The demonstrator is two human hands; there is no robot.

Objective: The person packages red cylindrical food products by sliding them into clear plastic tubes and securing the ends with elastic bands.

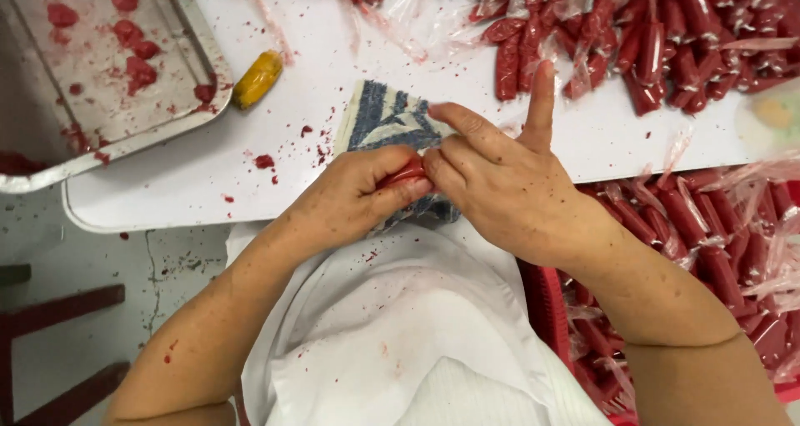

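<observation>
My left hand [354, 197] and my right hand [500, 180] meet over a folded blue-and-white cloth [382, 119] at the near edge of the white table [167, 188]. Both hands pinch one small red sausage-shaped roll [406, 174] between them. The left fingers curl around its left end. On the right hand the thumb and forefinger grip its right end, and one finger sticks straight up. Most of the roll is hidden by the fingers.
A metal tray [125, 134] smeared with red paste sits at the far left, a yellow object [257, 78] beside it. Several wrapped red rolls [633, 34] lie piled at the back right. A red crate [546, 305] at my right holds more rolls. A white apron [400, 343] covers my lap.
</observation>
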